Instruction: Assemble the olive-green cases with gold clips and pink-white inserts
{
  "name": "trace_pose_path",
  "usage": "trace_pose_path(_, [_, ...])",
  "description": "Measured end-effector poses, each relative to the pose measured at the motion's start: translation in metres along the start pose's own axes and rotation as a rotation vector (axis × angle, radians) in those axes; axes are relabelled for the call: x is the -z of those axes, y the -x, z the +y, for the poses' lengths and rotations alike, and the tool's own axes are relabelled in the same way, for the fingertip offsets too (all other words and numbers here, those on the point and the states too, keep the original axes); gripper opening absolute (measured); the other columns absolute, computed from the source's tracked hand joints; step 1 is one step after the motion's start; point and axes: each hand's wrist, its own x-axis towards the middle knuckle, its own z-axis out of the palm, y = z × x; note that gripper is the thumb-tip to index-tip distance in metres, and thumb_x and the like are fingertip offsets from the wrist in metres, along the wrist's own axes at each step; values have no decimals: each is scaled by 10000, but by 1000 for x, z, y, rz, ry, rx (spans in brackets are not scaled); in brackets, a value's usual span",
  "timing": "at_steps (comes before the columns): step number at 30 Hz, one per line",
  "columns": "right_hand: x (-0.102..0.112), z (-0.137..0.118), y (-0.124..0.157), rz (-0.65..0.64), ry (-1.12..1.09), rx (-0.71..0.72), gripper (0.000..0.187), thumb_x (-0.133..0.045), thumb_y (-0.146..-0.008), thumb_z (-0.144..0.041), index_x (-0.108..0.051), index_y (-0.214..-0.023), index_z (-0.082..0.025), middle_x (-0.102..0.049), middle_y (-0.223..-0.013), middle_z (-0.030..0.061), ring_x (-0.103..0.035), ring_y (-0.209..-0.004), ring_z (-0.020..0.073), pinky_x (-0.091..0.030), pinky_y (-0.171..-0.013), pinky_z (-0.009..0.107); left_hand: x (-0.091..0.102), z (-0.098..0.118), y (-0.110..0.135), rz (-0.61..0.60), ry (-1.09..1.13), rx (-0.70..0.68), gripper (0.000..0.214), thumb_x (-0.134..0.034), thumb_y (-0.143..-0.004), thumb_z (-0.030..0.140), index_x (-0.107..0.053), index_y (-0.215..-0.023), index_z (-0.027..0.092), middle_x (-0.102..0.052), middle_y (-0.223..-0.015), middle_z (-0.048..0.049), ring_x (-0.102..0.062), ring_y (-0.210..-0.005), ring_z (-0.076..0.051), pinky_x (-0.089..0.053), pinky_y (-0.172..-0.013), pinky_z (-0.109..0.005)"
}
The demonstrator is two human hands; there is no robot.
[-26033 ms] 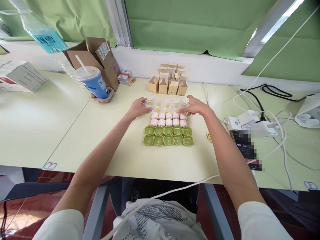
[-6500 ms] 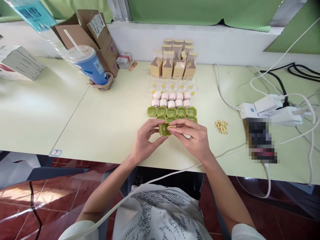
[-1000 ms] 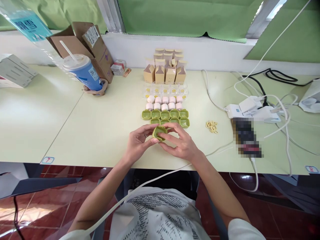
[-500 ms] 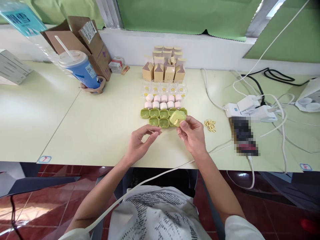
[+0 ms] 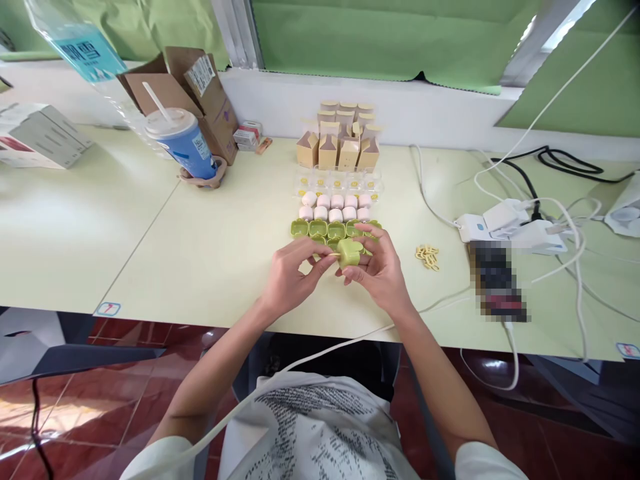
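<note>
Between my two hands, above the table, is a small green plastic cup-shaped piece (image 5: 350, 253). My right hand (image 5: 383, 277) holds it from the right, with the thumb below and some fingers raised behind. My left hand (image 5: 295, 270) pinches a small pale yellow link (image 5: 334, 254) at the piece's left side; how it joins the piece is hidden by the fingers. Just behind stand rows of similar green cups (image 5: 318, 228), partly covered by my hands. Beyond them are rows of pale pink rounded pieces (image 5: 336, 215). A small pile of yellow links (image 5: 427, 257) lies to the right.
Clear plastic covers (image 5: 337, 181) and open small cardboard boxes (image 5: 327, 152) stand farther back. On the right lie a power strip (image 5: 473, 228), a phone (image 5: 497, 280) and white cables. A blue drink cup (image 5: 187, 150), a large carton (image 5: 213, 100) and a bottle (image 5: 87, 50) stand left.
My left hand has come right and closed on the yellow link. My right hand has turned the green piece and moved it slightly down and left. The whole view has shifted a little.
</note>
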Motion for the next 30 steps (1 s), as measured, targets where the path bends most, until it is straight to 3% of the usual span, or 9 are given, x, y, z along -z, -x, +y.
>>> trace_pose_path(3, [2, 1, 1, -62, 89, 41, 645, -1015, -886, -502, -695, -1412, -309, -737, -1377, 63, -848, -938, 175, -772, -837, 339, 4, -1, 5, 1, -18, -53, 137, -786, -1085, 292, -803, -969, 221, -823, -881, -24, -707, -793, -148, -562, -711, -280])
trace_pose_path(6, [2, 1, 3, -87, 101, 20, 558, -1000, -907, -498, -726, -1347, -292, -760, -1419, 70, -857, -988, 192, -772, -939, 384, 5, -4, 10, 15, -52, -94, 84, -798, -1071, 230, -794, -988, 216, -826, -885, -17, -704, -800, -140, -561, -690, -258])
trace_pose_path(11, [1, -2, 5, -47, 55, -65, 558, -1057, -834, -460, -739, -1264, -303, -774, -1340, 40, -870, -1072, 237, -765, -920, 369, 5, -8, 16, 32, -76, -90, 89, -798, -1066, 205, -772, -982, 201, -810, -881, -12, -696, -802, -129, -572, -667, -232])
trace_pose_path(21, [-8, -4, 6, -32, 4, -80, 553, -1048, -835, -514, -780, -1268, -298, -754, -1045, 2, -793, -830, 176, -774, -739, 365, 11, -2, 17, 12, 64, 36, 83, -831, -1042, 211, -806, -963, 205, -830, -894, -15, -717, -797, -116, -612, -702, -225])
trace_pose_path(25, [-11, -4, 5, -9, 122, -17, 633, -1068, -769, -603, -812, -1258, -294, -751, -1077, 19, -756, -851, 174, -755, -723, 345, 17, -3, 19, -31, 83, 125, 117, -815, -1056, 253, -809, -954, 195, -833, -896, -28, -740, -801, -119, -619, -710, -230])
trace_pose_path(30, [-10, -5, 3, -40, 223, 4, 626, -1036, -793, -651, -817, -1247, -280, -779, -1132, 39, -757, -877, 176, -747, -764, 352, 23, -4, 22, -40, 1, 128, 62, -830, -1038, 222, -826, -981, 198, -831, -925, -30, -752, -846, -122, -619, -737, -227])
